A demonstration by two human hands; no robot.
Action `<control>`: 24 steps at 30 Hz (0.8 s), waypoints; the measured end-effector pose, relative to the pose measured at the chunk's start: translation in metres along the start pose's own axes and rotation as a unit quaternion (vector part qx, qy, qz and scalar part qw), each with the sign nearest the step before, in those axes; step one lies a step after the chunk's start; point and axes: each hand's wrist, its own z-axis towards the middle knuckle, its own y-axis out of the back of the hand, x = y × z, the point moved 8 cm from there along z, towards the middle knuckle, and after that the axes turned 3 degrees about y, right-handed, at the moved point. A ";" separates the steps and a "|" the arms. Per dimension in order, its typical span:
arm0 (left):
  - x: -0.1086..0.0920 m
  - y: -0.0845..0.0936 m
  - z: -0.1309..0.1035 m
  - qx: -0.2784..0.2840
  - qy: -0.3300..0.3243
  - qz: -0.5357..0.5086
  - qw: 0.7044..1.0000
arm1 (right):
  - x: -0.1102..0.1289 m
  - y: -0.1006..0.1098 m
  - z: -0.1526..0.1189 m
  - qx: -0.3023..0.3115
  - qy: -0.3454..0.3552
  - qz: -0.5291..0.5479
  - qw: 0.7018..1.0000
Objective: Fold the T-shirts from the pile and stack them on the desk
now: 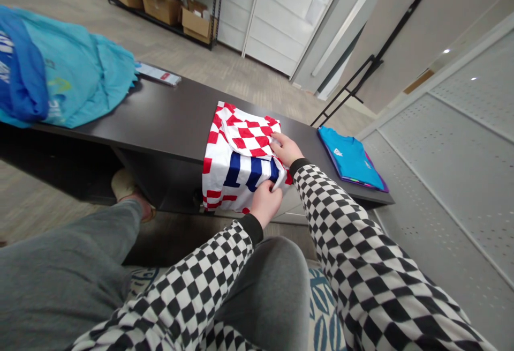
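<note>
A red-and-white checkered shirt (217,166) with dark blue lettering lies partly folded on the dark bench, its near part hanging over the front edge. A checkered flap rests on top of it. My left hand (266,202) is closed on the shirt's near right edge, pinching the white fabric beside the lettering. Just beyond it, my right hand (286,150) has its fingers on the right side of the flap, closed on the cloth there; the fingertips are partly hidden.
The dark bench (172,120) runs across the view. Blue and turquoise clothes (80,72) lie at its left, beside a flat clear packet (158,74). A folded blue shirt (351,158) sits at the right end, near a grey perforated panel (453,152).
</note>
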 end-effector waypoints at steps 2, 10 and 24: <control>-0.008 -0.004 -0.004 0.005 0.002 0.006 1.000 | 0.000 0.000 0.000 0.000 0.000 0.000 1.000; -0.023 -0.009 -0.001 0.029 0.019 0.045 0.998 | 0.003 0.001 0.000 0.006 -0.002 -0.003 1.000; -0.031 0.012 -0.009 -0.035 -0.049 0.000 0.998 | 0.001 0.002 -0.001 -0.002 -0.003 0.004 1.000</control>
